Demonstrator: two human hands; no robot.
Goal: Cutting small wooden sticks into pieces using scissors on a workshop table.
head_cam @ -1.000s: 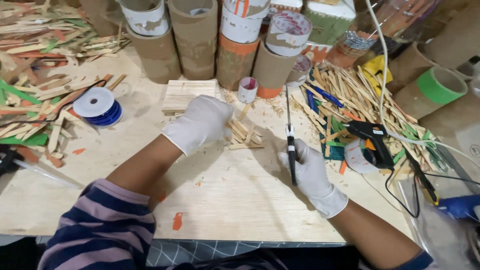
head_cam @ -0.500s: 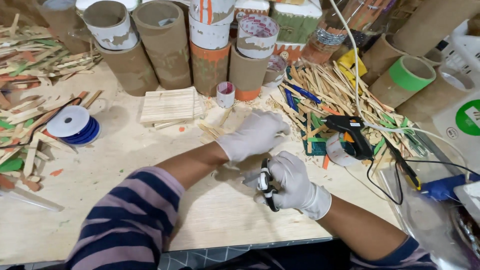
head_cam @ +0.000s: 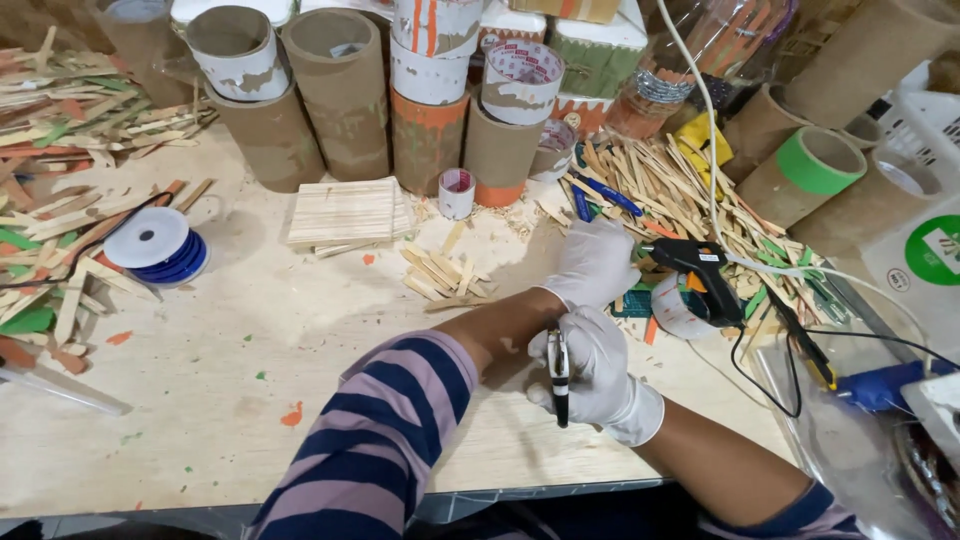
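Observation:
My left hand [head_cam: 597, 262], in a white glove, reaches across my right arm and lies palm down on a heap of wooden sticks [head_cam: 668, 190], right beside the black glue gun [head_cam: 703, 270]. Its fingertips are hidden, so whether it grips anything is unclear. My right hand [head_cam: 605, 380], also gloved, is closer to my body and closed round a slim black and silver cutter [head_cam: 558, 375] held upright. The glue gun rests on a roll of tape [head_cam: 678, 310], and its cable runs off to the right.
Cardboard tubes [head_cam: 345, 95] line the back of the wooden table [head_cam: 250, 340]. A flat panel of glued sticks [head_cam: 343, 212], a small tape roll [head_cam: 457, 192], loose sticks [head_cam: 440, 272] and a blue-white spool [head_cam: 155, 245] lie in the middle and left. A green-rimmed tube [head_cam: 815, 160] lies right.
My left hand has left the loose sticks in the middle and crossed right to the heap by the glue gun. My right hand has drawn the cutter closer to my body.

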